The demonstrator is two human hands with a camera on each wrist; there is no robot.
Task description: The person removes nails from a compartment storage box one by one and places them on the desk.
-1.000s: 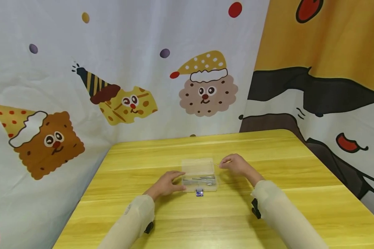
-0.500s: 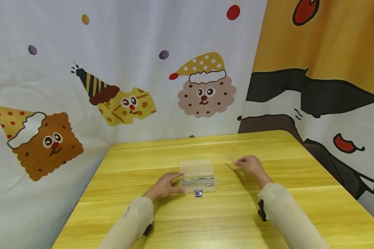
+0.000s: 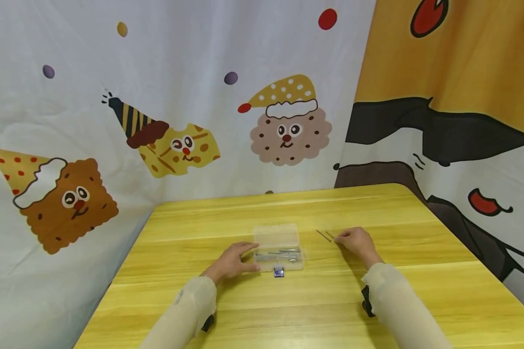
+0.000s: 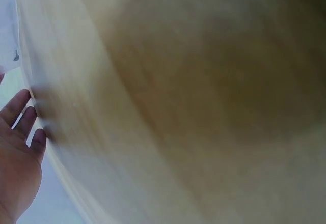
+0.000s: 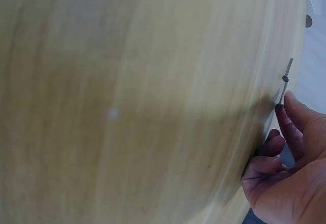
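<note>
Metal nails (image 3: 324, 235), thin and dark, now lie on the tabletop (image 3: 244, 310) just at the fingertips of the right hand (image 3: 353, 241), which has come down from the air; its fingers are loosely curled, holding nothing. Their long axes run diagonally, away and to the left. The left hand (image 3: 233, 259) stays flat, fingers straight, against the clear plastic box (image 3: 278, 246). Yellow wood grain covers the tabletop; cartoon curtains (image 3: 179, 121) hang behind.
</note>
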